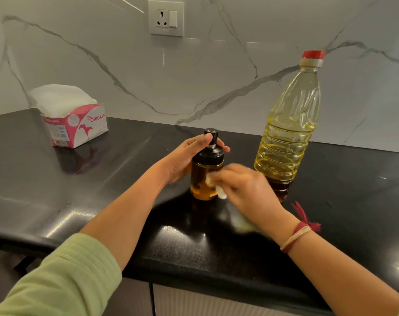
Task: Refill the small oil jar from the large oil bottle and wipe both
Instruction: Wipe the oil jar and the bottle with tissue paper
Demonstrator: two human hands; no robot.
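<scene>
My left hand (187,157) curls round the small oil jar (202,179); my right hand (246,187) pinches a tissue (221,193), wiping. Next, I think, the large oil bottle (285,133).

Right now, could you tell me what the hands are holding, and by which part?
The left hand grips the small oil jar around its black lid. The right hand holds a crumpled tissue against the jar's glass side.

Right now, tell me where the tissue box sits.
In the head view, the tissue box stands on the black counter at the far left, near the marble wall, well left of the small oil jar.
</scene>
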